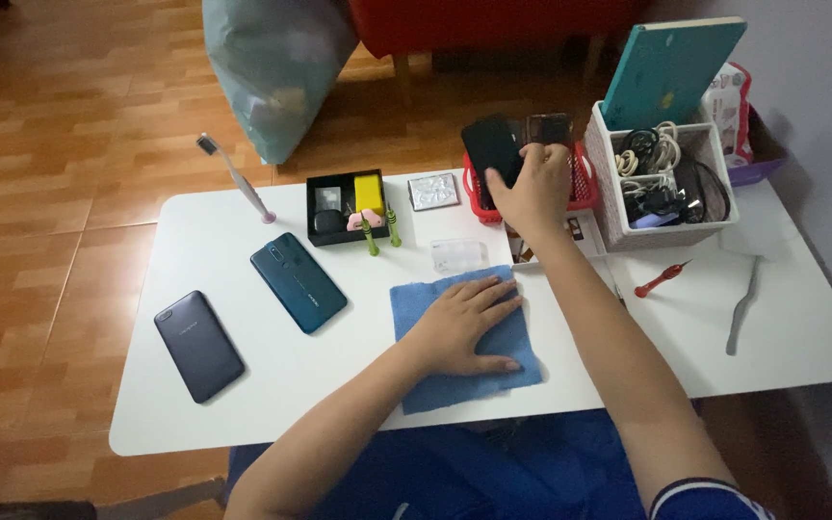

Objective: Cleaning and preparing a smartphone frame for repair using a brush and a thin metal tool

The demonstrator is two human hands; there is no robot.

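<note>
**Operator:** Black phone (491, 146) at the rim of the red basket (582, 183), back of the white table (243, 404) — my right hand (534, 188) has it pinched between thumb and curled fingers, tilted on end. My left hand (461, 327) lies flat on the blue cloth (435, 385), fingers spread and pressing down.

**Desk:** Risks, left to right?

**Operator:** A toothbrush (233, 176) juts past the far edge; I judge a nudge could tip it to the floor. My reaching forearm crosses above the clear plastic case (459, 254) and could sweep it. The grip on the phone looks light, so it may slip and strike the basket's second phone (549, 128). The red screwdriver (662, 279) could roll.

**Desk:** Counts?

**Operator:** One toothbrush. Four phones: a dark grey one (198, 345), a teal one (298, 281), two at the basket. One black tray (344, 207), two green-handled drivers (380, 229), one cloth, one white cable bin (666, 221) with a teal tablet (671, 67), one red screwdriver, one pair of tweezers (743, 303).
</note>
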